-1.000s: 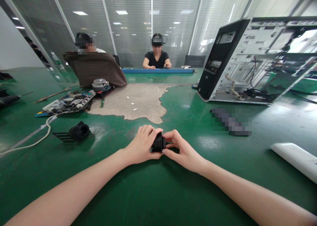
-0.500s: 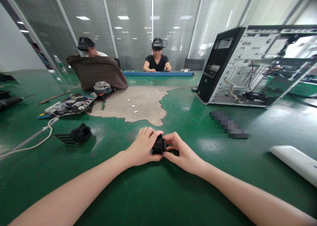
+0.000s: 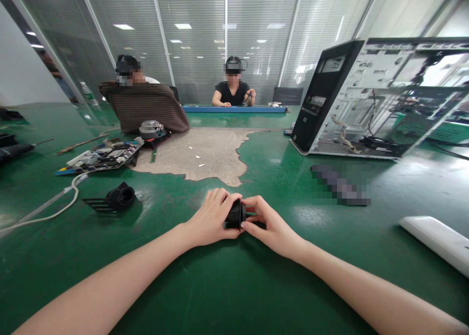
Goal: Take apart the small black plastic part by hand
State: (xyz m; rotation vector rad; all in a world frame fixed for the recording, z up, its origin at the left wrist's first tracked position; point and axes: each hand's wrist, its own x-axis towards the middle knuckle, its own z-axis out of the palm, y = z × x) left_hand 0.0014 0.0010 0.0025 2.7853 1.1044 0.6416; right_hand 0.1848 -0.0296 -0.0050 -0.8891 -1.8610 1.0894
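Note:
A small black plastic part [image 3: 233,216] with a flange on its right side is between my hands, low over the green tabletop. My left hand [image 3: 212,217] wraps round its left side, thumb on top. From the right, the fingertips and thumb of my right hand [image 3: 269,225] close on the flange end. My fingers hide much of the part, and its exact kind cannot be made out. To the left lies another black plastic piece [image 3: 120,197] with a round opening and a row of slats.
An opened computer case [image 3: 318,100] stands at right, with a blurred dark object [image 3: 340,186] before it and a white bar-shaped thing [image 3: 436,237] nearer. A circuit board [image 3: 106,156] and cable [image 3: 75,193] lie left. Two people [image 3: 233,88] sit across the table [image 3: 227,286].
My right fingers and thumb have shifted slightly at the flange; my left hand stays put. Across the table, the person in black has raised one hand.

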